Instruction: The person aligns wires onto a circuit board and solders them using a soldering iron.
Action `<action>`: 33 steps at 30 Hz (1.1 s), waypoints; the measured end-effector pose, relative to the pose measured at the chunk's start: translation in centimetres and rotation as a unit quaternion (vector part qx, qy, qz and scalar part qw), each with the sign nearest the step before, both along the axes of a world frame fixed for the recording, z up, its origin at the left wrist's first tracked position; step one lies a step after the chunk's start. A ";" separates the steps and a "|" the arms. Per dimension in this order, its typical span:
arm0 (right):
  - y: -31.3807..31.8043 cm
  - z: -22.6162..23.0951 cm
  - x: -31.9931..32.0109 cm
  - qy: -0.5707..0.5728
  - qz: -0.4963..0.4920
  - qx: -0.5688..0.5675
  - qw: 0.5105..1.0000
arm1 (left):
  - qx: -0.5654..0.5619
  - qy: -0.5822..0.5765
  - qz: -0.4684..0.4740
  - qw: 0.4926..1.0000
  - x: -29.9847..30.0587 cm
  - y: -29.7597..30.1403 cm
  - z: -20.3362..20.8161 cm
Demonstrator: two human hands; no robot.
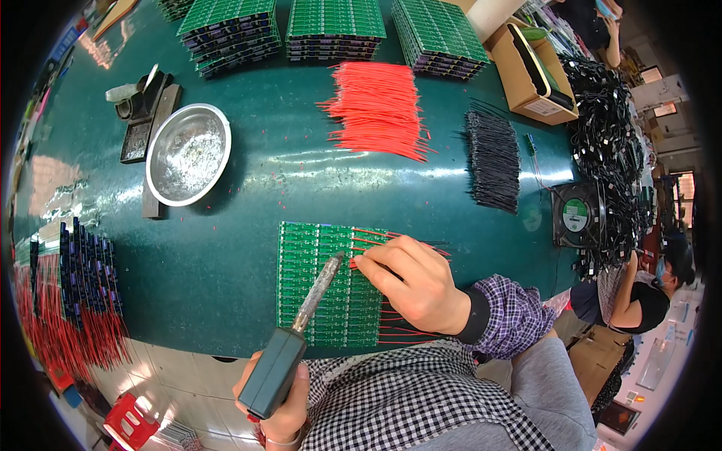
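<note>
Dark-green desk [218, 278]: rectangular green circuit-board panel [347, 304], long axis fore-and-aft, lies ahead of left hand [292, 406], gripping dark-handled soldering iron [280, 368]; nearer right hand [421, 284], over right edge, pinches thin red wire [353, 264].

A: Soldering iron [292, 343], colours?
B: Handle [275, 372], dark slate grey; shaft [317, 294], mottled silver
A: Circuit board panel [344, 302] and table [226, 278]?
B: Panel, bright green with pale markings; table, deep teal
A: Reds?
B: Wire bundle [376, 113]
A: Blacks?
B: Second wire bundle [492, 161]; cuff [475, 316]
A: Patterned?
B: Apron [421, 398], black-and-white gingham; sleeve [513, 316], purple plaid
A: Bowl [167, 143]?
B: Silver
</note>
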State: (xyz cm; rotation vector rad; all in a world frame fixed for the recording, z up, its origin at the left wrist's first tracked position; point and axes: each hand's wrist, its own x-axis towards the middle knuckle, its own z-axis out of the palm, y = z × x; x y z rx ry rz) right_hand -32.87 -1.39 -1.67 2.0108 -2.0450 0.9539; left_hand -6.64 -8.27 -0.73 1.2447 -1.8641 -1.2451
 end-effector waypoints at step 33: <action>0.0 -0.1 0.3 0.019 -0.008 0.002 1.000 | 0.003 0.003 -0.012 1.000 0.5 0.3 -0.4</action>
